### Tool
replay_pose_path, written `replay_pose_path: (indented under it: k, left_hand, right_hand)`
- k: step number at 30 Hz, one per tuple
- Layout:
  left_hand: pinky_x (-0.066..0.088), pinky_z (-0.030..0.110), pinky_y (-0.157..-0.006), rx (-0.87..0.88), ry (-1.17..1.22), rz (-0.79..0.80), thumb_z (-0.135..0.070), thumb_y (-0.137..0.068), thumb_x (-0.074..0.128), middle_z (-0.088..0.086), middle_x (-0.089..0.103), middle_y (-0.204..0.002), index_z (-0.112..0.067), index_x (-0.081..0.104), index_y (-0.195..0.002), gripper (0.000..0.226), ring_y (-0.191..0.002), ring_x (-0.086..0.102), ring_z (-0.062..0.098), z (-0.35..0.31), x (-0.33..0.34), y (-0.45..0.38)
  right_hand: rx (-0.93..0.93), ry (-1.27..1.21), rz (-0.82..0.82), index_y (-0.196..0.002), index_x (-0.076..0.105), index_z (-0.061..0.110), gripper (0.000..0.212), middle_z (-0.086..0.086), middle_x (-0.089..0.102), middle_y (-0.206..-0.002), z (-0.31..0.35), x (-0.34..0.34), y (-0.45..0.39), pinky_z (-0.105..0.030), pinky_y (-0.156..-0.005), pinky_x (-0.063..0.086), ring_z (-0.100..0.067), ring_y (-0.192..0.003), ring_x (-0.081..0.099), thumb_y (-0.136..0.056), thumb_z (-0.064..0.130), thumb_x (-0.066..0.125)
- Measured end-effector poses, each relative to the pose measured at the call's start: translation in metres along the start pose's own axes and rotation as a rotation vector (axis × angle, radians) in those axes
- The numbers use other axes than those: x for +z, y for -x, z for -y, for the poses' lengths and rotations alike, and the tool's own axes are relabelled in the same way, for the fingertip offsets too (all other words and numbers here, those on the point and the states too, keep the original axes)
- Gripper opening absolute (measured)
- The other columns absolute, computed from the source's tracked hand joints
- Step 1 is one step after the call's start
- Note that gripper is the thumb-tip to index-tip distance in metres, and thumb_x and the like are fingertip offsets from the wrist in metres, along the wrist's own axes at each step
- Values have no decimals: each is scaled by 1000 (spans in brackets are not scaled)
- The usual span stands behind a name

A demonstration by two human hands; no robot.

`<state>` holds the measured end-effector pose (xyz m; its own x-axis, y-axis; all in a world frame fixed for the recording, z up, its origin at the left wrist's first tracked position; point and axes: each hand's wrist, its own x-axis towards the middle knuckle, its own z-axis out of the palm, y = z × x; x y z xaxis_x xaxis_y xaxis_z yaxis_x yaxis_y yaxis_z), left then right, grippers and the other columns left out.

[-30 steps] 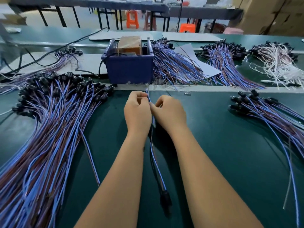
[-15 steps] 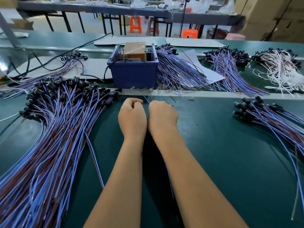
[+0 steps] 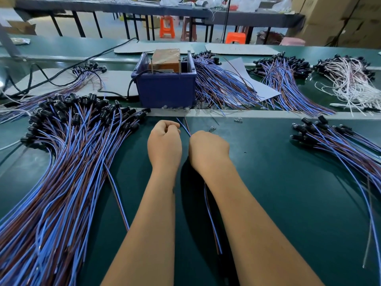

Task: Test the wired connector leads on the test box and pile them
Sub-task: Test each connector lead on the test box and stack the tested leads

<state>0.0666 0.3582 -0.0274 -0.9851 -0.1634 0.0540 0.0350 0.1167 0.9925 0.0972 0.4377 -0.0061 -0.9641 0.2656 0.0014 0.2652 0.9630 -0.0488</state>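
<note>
head view, my hands at the middle of the green bench (image 3: 288,193). my left hand (image 3: 164,143) lay curled into a fist, and i could not tell whether its fingers pinched a wire. my right hand (image 3: 208,150) was curled around one lead (image 3: 212,219), whose blue and brown wire ends stuck out past the knuckles toward the test box (image 3: 167,90); the rest of that lead ran back under my right forearm toward the near edge. the wire ends stopped short of the box, apart from it. the test box, a blue bin holding a tan block, stood at the far side of the bench, straight ahead of both hands. small glass bulbs (image 3: 186,108) lay along its front foot. the large pile of leads (image 3: 68,162), black connectors at the far end, fanned across the left of the bench. a smaller pile (image 3: 338,141) lay well apart on the right. more blue and brown bundles (image 3: 222,87) lay just right of the box, and a white bundle (image 3: 350,79) lay at the far right.
</note>
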Motion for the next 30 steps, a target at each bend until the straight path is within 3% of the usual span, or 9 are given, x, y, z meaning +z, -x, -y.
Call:
replay_pose_path:
  k: [4,7,11,15,22,27,30]
  left_hand:
    - [36,9,-44,3,21,-8,-8,-90,44,-10,63,-76,-23,63,-82,25,-47,47,-7,0,0,1]
    - [39,9,-49,-25,46,-15,-12,-91,45,-8,67,-81,-22,64,-83,23,-52,50,-5,0,-6,-1]
    - [47,30,-66,18,-102,177,-18,-89,49,-10,70,-71,-23,68,-76,24,-67,57,11,-1,-9,-1]
    - [47,37,-69,64,-120,354,-28,-88,52,-6,64,-65,-15,65,-69,26,-66,55,15,-3,-4,6]
    - [47,30,-65,52,-6,337,-10,-88,56,-6,62,-61,-11,63,-77,14,-62,54,11,-5,-2,7]
    - [49,33,-66,59,-74,128,-17,-93,47,-1,69,-79,-17,56,-88,10,-71,64,17,-4,-4,5]
    - [47,31,-61,78,-101,67,-14,-95,43,-2,68,-82,-23,50,-100,13,-76,68,21,-2,-7,3]
  right_hand:
    - [26,-111,-44,-115,54,6,28,-12,62,-115,0,5,0,-30,-67,37,-32,-105,61,-88,13,59]
    - [115,-456,-130,-96,47,9,11,-11,60,-96,-4,8,-5,-31,-58,29,-33,-86,55,-94,20,47]
    - [140,-1006,-205,-68,39,19,26,6,44,-64,-8,11,-12,-33,-55,26,-16,-59,40,-94,22,44]
    - [137,-1411,-228,-60,42,19,34,10,43,-53,-7,12,-14,-26,-53,34,-9,-51,38,-93,12,48]
    - [35,-1452,-197,-69,53,13,27,7,50,-56,-11,15,-16,-24,-53,41,-6,-51,45,-95,11,52]
    - [50,-1429,-217,-84,54,14,16,1,65,-70,-12,18,-18,-27,-62,37,-5,-54,46,-99,17,49]
    - [30,-1391,-250,-83,51,18,16,5,63,-57,-12,21,-18,-24,-59,38,-1,-48,49,-99,18,50]
